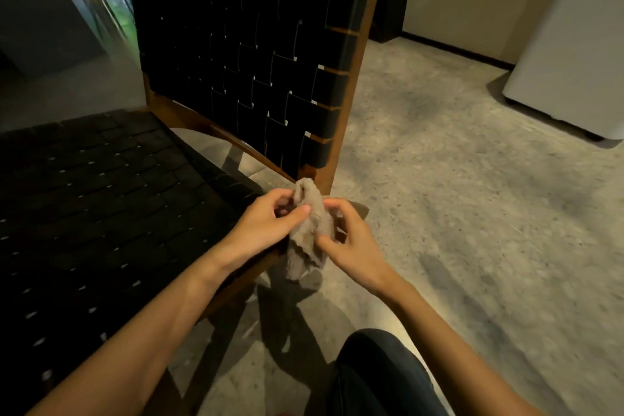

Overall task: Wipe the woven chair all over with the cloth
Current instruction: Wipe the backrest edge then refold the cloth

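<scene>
**Cloth wadded at the rear seat corner: what could slip**

Underfoot, the floor is speckled stone that looks gritty. Standing on it is the chair, dark straps woven over a wood frame, with the back upright and the seat low at left. Small gaps show between the straps. Judging by where the hands are, most of it is not yet wiped. The main risk is a skipped patch, such as the far side of the back or the rails, because dark weave in dim light hides what has been covered.

The left hand and right hand are held just off the seat's rear corner, by the foot of the back post. Each grip is a light pinch on the cloth, fingers curled, and neither presses on the chair.

The cloth is beige and bunched between them, with a loose tail hanging toward the floor. Likely troubles:
- The pinch is light enough to let it drop.
- The tail could drag grit up onto the straps.
- A wad gives little wiping face.
- A loose edge could snag in a gap.
</scene>
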Motion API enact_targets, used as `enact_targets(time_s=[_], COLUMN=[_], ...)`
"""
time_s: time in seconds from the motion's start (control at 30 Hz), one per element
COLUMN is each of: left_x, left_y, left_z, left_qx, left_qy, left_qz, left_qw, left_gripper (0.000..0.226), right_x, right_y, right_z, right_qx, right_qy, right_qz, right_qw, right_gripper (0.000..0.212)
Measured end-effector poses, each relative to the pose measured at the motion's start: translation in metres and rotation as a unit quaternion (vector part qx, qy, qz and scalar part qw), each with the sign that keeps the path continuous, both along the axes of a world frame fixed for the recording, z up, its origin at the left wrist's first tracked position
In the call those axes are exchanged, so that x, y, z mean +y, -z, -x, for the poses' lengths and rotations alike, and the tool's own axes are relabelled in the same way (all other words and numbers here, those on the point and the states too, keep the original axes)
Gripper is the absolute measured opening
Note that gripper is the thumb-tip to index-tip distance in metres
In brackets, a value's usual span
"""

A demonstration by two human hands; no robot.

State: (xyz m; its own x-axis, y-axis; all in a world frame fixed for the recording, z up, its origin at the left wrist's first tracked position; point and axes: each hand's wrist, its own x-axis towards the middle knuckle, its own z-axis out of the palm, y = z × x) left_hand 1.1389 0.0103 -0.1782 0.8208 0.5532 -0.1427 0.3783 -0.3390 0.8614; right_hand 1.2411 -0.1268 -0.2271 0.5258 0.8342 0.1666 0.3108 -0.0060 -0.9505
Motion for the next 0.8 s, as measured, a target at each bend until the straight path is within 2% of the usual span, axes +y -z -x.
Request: enact_targets(time_s=[0.07, 0.23, 0.3, 0.4, 0.47, 0.57, 0.7, 0.8], left_x=[-0.008, -0.021, -0.016, -0.006, -0.001, 0.006, 0.015, 0.017], left_y=[-0.001, -0.010, -0.014, -0.018, -0.023, -0.038, -0.060, -0.068], left_z=[-0.008, -0.016, -0.015, -0.014, -0.017, -0.030, -0.065, -0.092], left_qx=[-0.017, -0.032, -0.026, -0.008, -0.015, -0.089, -0.164, -0.216], left_qy=[0.000, 0.033, 0.042, 0.054, 0.021, -0.036, -0.112, -0.132], left_qz=[-0.019, -0.035, -0.068, -0.138, -0.214, -0.253, -0.291, -0.303], left_qw=[1.000, 0.998, 0.996, 0.989, 0.976, 0.963, 0.936, 0.919], left_gripper=[0.033, 0.031, 0.024, 0.012, 0.007, 0.005, 0.010, 0.012], right_x=[-0.012, -0.034, -0.038, -0.038, -0.031, -0.011, 0.027, 0.057], right_y=[-0.005, -0.022, -0.031, -0.046, -0.056, -0.071, -0.084, -0.090], right_z=[-0.002, -0.017, -0.031, -0.050, -0.056, -0.064, -0.077, -0.084], right_qx=[0.024, 0.007, -0.072, -0.237, -0.280, -0.243, -0.117, -0.041], right_qy=[0.015, 0.082, 0.124, 0.213, 0.232, 0.250, 0.283, 0.320], right_qz=[-0.016, -0.018, 0.011, 0.114, 0.116, 0.068, -0.012, -0.080], right_qw=[0.999, 0.996, 0.990, 0.941, 0.924, 0.935, 0.952, 0.943], right_gripper=[0.029, 0.010, 0.012, 0.019, 0.020, 0.020, 0.018, 0.016])
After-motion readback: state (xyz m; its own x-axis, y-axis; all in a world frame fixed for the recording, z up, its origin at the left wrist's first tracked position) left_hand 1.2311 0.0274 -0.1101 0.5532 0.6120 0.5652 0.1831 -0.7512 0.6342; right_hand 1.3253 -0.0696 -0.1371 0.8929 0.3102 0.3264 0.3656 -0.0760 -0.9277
